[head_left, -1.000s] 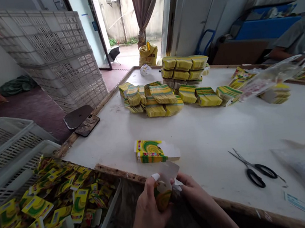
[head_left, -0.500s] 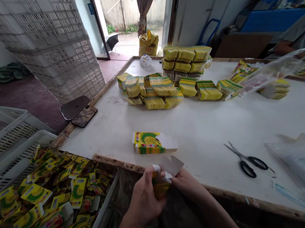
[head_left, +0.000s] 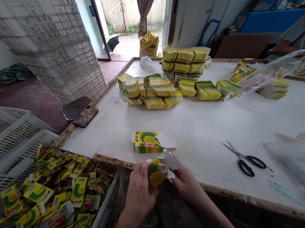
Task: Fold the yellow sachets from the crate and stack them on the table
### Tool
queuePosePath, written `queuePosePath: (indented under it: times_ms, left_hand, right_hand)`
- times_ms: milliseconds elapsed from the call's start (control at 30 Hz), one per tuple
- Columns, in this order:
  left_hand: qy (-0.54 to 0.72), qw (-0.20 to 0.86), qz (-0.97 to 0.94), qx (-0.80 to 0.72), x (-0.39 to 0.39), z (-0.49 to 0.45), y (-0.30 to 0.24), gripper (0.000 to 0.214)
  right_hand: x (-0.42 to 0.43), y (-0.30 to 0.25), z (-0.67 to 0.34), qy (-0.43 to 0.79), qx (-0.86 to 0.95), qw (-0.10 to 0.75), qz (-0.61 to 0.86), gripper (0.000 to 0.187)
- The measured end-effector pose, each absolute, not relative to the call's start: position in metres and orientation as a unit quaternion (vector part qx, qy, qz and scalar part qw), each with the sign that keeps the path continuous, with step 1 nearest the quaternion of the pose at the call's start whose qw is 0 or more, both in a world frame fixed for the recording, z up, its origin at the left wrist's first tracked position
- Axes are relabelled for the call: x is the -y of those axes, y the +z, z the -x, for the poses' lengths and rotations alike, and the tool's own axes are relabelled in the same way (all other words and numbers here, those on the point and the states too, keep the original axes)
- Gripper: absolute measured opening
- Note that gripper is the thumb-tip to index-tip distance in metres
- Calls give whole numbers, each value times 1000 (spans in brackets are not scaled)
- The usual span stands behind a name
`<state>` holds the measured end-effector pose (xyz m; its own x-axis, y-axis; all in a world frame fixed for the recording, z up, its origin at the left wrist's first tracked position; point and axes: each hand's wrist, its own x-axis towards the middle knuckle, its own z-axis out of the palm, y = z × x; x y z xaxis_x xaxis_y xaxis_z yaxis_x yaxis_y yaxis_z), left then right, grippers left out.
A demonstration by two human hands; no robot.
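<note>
Yellow-and-green, a carton point(head_left: 155, 175) is held at the near edge of the tabletop point(head_left: 199, 133), the left hand's point(head_left: 140, 191) grip closed around it, the right hand's point(head_left: 188, 183) pinching its pale flap point(head_left: 171, 161); beyond lie flat cartons point(head_left: 146, 141), then bundles point(head_left: 162, 87).
</note>
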<state>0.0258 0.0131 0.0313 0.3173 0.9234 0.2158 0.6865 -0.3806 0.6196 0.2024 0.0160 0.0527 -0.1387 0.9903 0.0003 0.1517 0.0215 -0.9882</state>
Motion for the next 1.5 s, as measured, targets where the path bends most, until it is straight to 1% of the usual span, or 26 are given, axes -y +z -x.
queuePosePath:
  times_ms: [67, 100, 167, 233, 367, 500, 633, 700, 800, 867, 967, 1033, 1133, 1200, 1267, 1367, 1467, 1500]
  left_hand:
    - [284, 198, -793, -501, -13, -23, 30, 63]
    - [287, 192, -798, -494, -12, -23, 30, 64]
    - [287, 178, -807, -484, -13, -25, 32, 68]
    - [281, 155, -817, -479, -13, -29, 36, 67]
    - [281, 102, -828, -474, -14, -36, 41, 56]
    - [279, 101, -829, -474, -13, -37, 41, 57]
    - [260, 137, -826, -482, -13, -36, 42, 63]
    - [242, 174, -821, -488, -15, -35, 45, 63]
    - [215, 223, -814, -492, -19, -33, 51, 56]
    - [204, 239, -813, -489, -21, -32, 53, 54]
    - [211, 250, -808, -490, -22, -31, 54, 59]
    - [237, 259, -793, -497, -22, -30, 55, 59]
    - [265, 276, -776, -501, -22, -28, 57, 54]
    - [261, 284, -776, -498, -21, -25, 58, 57]
    - [255, 280, -784, -492, -22, -22, 59, 63]
    - [257, 247, -802, -480, -23, -20, 59, 63]
    - [264, 214, -809, -480, -25, -20, 58, 63]
    - [265, 209, -810, -479, -26, -21, 58, 65]
  right_hand:
    - [-14, 51, -202, 540, 515, 450, 491, 30]
    - [-14, 51, -200, 580, 461, 468, 481, 31]
    - [-13, 53, -195, 641, 346, 507, 461, 39]
    - [-15, 55, -189, 658, 270, 534, 456, 45]
    - [-19, 53, -179, 643, 233, 556, 472, 50]
    - [-19, 41, -176, 623, 281, 550, 479, 54]
    - [-16, 36, -183, 549, 426, 507, 510, 51]
    - [-13, 39, -188, 491, 537, 455, 513, 56]
    - [-8, 43, -196, 408, 690, 354, 482, 73]
    - [-5, 40, -200, 365, 750, 308, 457, 78]
    - [-3, 31, -204, 336, 771, 301, 449, 72]
    - [-4, 28, -208, 328, 765, 306, 462, 59]
    - [-9, 38, -216, 337, 761, 306, 462, 34]
    - [-14, 50, -222, 355, 771, 294, 440, 26]
    - [-17, 61, -227, 373, 784, 278, 412, 24]
    - [-19, 64, -227, 389, 784, 269, 402, 29]
    - [-17, 54, -221, 400, 752, 302, 429, 35]
    - [-17, 50, -219, 413, 736, 318, 433, 40]
